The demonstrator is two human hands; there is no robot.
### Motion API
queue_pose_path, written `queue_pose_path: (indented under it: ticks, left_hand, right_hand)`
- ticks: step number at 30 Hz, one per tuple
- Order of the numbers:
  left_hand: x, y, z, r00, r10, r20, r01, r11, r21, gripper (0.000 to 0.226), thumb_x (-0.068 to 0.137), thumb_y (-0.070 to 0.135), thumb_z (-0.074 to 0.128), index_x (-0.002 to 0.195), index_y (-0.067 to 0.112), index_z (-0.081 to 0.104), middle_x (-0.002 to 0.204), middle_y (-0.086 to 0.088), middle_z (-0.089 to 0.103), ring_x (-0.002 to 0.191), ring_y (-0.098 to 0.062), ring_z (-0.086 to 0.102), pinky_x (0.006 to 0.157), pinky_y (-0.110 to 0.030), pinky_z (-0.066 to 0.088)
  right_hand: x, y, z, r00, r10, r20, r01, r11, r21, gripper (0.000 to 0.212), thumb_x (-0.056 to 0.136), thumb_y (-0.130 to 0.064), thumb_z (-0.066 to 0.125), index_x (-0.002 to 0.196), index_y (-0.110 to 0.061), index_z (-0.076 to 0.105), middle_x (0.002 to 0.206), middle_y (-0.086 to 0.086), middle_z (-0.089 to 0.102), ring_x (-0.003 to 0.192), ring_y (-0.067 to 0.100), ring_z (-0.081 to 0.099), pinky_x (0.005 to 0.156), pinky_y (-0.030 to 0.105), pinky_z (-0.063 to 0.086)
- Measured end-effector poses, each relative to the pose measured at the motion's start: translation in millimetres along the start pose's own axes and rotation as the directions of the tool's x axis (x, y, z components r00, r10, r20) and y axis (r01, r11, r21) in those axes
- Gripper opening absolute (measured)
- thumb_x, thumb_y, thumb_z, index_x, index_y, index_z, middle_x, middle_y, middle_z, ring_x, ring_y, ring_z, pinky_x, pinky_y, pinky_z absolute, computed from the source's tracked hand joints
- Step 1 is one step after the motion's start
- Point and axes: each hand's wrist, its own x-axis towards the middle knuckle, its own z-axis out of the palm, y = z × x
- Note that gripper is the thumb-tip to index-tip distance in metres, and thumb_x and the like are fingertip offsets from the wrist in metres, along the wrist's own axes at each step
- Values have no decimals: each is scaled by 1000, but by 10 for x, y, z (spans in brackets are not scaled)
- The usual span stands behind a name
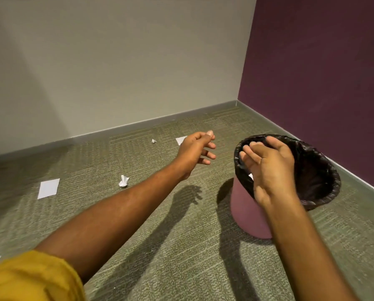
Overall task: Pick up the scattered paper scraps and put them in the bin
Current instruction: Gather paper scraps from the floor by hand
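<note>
Hovering over the bin point(246, 216) rim, the right hand point(270, 168) hangs relaxed.

Bin point(246, 213) by corner walls point(311, 61); open carpet point(138, 235) leftward.

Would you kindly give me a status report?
Both hands empty: left hand open, right hand open over black-lined mauve bin. Several white paper scraps on green carpet. Nothing in the way.

A beige wall point(116, 61) is filling nine to twelve o'clock, meeting a purple wall point(322, 72) at two o'clock. Grey skirting point(138, 125) is edging green-grey patterned carpet point(181, 257); shadow is dimming the beige wall's nine o'clock side.
</note>
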Motion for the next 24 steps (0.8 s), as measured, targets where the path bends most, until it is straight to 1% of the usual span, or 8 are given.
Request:
queue_pose_path:
  ticks: [5,10,12,14,16,18,21,24]
  left_hand:
    - [171,-469,-538,962,-54,-267,82,992,93,20,105,30,62,118,14,64,104,-11,75,74,-22,70,59,-33,55]
    - [244,-1142,-1264,842,-72,-534,302,885,355,29,98,25,63,127,23,57,99,-9,74,80,-26,72,76,-47,65]
    - [236,-1334,-1527,819,-32,-573,365,800,477,44,98,24,65,141,20,55,121,-9,71,94,-25,69,81,-41,59]
    - [231,-1532,-1772,808,23,-589,420,678,603,55,99,25,66,151,22,50,144,-11,58,117,-28,63,90,-39,53]
    - [219,-1737,-1983,797,38,-603,490,543,682,62,100,32,64,158,30,42,159,-14,41,137,-35,51,102,-51,53]
    - [222,-1937,-2168,799,12,-601,531,456,714,69,102,43,60,164,36,31,171,-18,21,152,-41,32,112,-63,44]
    - [251,-2237,-2398,833,-61,-550,528,387,756,78,103,60,52,169,37,17,177,-19,0,162,-44,6,121,-70,24]
    - [226,-2532,-2519,870,-90,-484,483,348,804,79,103,72,38,170,38,12,179,-14,-5,165,-37,-6,128,-67,4]
  right_hand:
    - [-201,525,325,967,42,250,-9,991,-131,29,101,1,68,129,-7,64,116,12,70,105,27,77,96,40,64]
    - [-212,1464,325,900,168,402,39,888,-458,23,100,-10,72,115,-27,72,111,-4,74,97,10,75,91,39,65]
    - [-176,1875,183,862,180,473,179,766,-617,24,101,-17,71,115,-36,71,113,-15,73,100,3,72,88,30,63]
    - [-156,2279,-41,796,157,584,414,562,-716,28,104,-17,67,125,-35,68,124,-20,66,106,0,66,86,22,57]
    - [-133,2708,-306,676,163,718,663,289,-690,35,104,-17,63,136,-32,64,139,-15,60,123,6,59,99,27,53]
    - [-135,3027,-539,600,279,750,753,120,-647,43,103,-23,62,145,-32,59,158,-8,50,146,19,47,117,37,44]
    - [-130,3337,-782,570,319,757,782,73,-619,47,93,-30,75,139,-32,65,159,-1,53,148,28,50,109,53,53]
    - [-82,3432,-795,577,243,780,797,45,-603,42,100,-34,66,142,-34,63,163,-2,51,154,24,43,116,50,46]
